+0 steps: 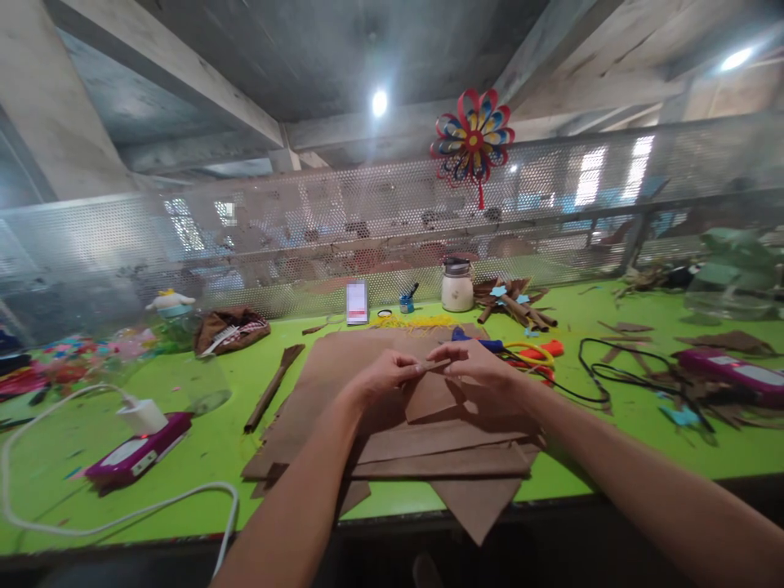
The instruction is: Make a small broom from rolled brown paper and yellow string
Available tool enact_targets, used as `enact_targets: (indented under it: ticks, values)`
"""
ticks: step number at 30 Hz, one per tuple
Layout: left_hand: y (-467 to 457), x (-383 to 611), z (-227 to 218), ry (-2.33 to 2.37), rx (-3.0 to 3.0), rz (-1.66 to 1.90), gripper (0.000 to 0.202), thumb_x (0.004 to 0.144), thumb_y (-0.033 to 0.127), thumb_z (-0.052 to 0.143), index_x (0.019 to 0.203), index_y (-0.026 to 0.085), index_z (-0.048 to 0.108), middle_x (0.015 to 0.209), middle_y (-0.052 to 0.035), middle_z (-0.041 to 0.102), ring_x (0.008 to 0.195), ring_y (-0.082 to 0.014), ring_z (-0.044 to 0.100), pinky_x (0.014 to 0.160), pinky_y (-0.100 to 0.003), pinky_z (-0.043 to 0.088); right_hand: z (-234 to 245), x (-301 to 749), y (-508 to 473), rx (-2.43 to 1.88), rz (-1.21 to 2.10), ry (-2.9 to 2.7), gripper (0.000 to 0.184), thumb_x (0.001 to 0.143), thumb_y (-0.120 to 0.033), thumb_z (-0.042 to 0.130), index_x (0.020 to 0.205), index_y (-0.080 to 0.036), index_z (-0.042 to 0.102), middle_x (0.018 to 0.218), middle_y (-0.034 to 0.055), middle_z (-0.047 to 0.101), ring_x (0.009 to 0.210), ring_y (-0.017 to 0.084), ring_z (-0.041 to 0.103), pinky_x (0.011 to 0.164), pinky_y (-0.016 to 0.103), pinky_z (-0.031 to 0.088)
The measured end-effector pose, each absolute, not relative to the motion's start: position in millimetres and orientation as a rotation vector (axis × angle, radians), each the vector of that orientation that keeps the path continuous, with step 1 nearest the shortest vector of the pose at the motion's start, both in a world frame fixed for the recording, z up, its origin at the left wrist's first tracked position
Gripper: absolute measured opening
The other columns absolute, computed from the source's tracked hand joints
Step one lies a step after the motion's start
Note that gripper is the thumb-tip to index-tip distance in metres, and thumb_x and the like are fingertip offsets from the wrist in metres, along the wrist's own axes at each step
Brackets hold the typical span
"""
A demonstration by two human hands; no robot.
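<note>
My left hand and my right hand meet over a stack of brown paper sheets. Between them is a small piece of brown paper, its far edge looking narrowly folded or rolled. The left thumb and fingers pinch that edge at its left end. On the other end the right fingers are closed, and their grip is partly hidden. Beside the stack on the left lies a rolled brown paper tube. Just past my right hand is a tool with a blue handle.
Purple power strips lie at both sides, with white and black cables. Along the back stand a phone, an ink bottle, a lidded jar and several paper rolls. A paper flower hangs before a mesh screen.
</note>
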State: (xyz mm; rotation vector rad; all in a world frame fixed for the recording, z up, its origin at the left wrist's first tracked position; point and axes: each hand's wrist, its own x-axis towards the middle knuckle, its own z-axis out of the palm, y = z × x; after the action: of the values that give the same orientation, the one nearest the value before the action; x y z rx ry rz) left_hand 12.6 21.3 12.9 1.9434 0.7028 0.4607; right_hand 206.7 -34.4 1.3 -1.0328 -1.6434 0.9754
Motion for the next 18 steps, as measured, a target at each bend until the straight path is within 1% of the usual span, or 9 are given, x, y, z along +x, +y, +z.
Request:
enact_targets:
  ticks: [1,3,5,7,9,13,18]
  values:
    - [21,13,12,0.714,1.945,0.473,0.039,0.069,0.05,0.057,0.061,0.012,0.056,0.051,0.0045,0.04,0.051,-0.0072,0.031,0.05,-0.022,0.023,0,206,-35,-1.055,0.921,-1.68,0.023,0.06,-0.02,0.062,0.082,-0.014,0.066,0.077,0.0034,0.064,0.068,0.013,0.055,0.06,0.023,0.041]
    - [21,14,11,0.746,1.942,0.502,0.038,0.067,0.049,0.059,0.064,0.012,0.059,0.052,0.0043,0.041,0.051,-0.0075,0.033,0.05,-0.022,0.024,-4,203,-34,-1.138,0.809,-1.693,0.015,0.064,-0.026,0.062,0.072,-0.014,0.064,0.066,0.0022,0.061,0.06,0.012,0.052,0.053,0.022,0.039]
    - [21,14,10,0.762,1.928,0.513,0.038,0.066,0.049,0.061,0.068,0.011,0.061,0.054,0.0037,0.043,0.052,-0.008,0.035,0.051,-0.022,0.026,-9,200,-34,-1.211,0.767,-1.637,0.021,0.068,-0.034,0.061,0.064,-0.013,0.06,0.052,-0.0004,0.054,0.048,0.01,0.046,0.043,0.021,0.032]
    - [22,14,10,0.756,1.903,0.506,0.039,0.064,0.048,0.062,0.071,0.01,0.062,0.056,0.0027,0.046,0.053,-0.0083,0.037,0.052,-0.021,0.027,-13,198,-33,-1.217,0.811,-1.589,0.025,0.069,-0.038,0.06,0.061,-0.014,0.057,0.043,-0.0031,0.047,0.04,0.008,0.039,0.039,0.021,0.026]
    - [24,13,10,0.761,1.883,0.499,0.039,0.063,0.048,0.063,0.071,0.01,0.063,0.056,0.0019,0.048,0.054,-0.0085,0.038,0.052,-0.021,0.029,-14,198,-32,-1.183,0.874,-1.575,0.027,0.068,-0.039,0.062,0.06,-0.014,0.056,0.04,-0.0045,0.044,0.038,0.006,0.036,0.038,0.021,0.023]
    - [27,13,9,0.788,1.935,0.511,0.039,0.062,0.049,0.064,0.066,0.01,0.062,0.053,0.0021,0.048,0.052,-0.0085,0.038,0.051,-0.021,0.029,-11,201,-30,-1.151,0.95,-1.546,0.03,0.065,-0.042,0.064,0.059,-0.014,0.055,0.04,-0.0051,0.043,0.038,0.006,0.034,0.038,0.021,0.02]
    - [28,17,8,0.743,2.062,0.572,0.037,0.067,0.048,0.059,0.062,0.011,0.059,0.051,0.0032,0.045,0.051,-0.0079,0.036,0.049,-0.021,0.028,-7,203,-32,-1.175,0.946,-1.576,0.031,0.065,-0.043,0.063,0.058,-0.014,0.055,0.042,-0.0041,0.044,0.04,0.006,0.035,0.039,0.021,0.021]
